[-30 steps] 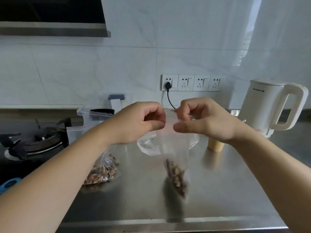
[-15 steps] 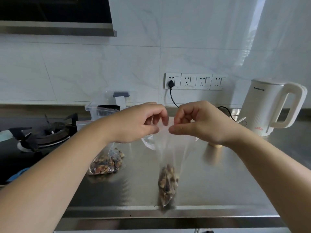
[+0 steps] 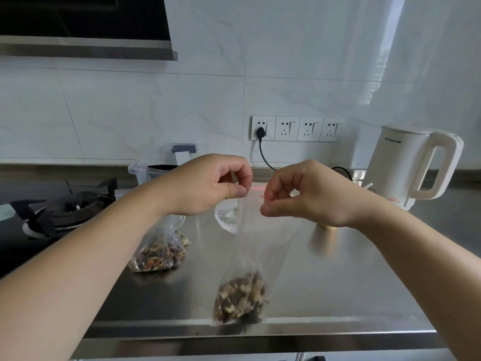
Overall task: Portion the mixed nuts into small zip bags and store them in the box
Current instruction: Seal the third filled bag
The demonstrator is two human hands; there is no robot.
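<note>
While aloft, zip bag (image 3: 252, 256) in fingers (image 3: 235, 191)

Clear zip bag (image 3: 260, 243), red seal line
Brown and tan nuts (image 3: 240, 295) inside (mottled); brushed silver worktop (image 3: 338, 269), cream kettle (image 3: 406, 165).

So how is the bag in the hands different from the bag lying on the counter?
The held bag hangs upright, pinched at its top by the left hand and the right hand; the lying bag rests on the counter, untouched.
The held bag's nuts sit bunched at its bottom; the lying bag's nuts spread wider.
The held bag looks smooth, the lying bag crumpled.
Both are clear plastic holding mixed nuts.
</note>
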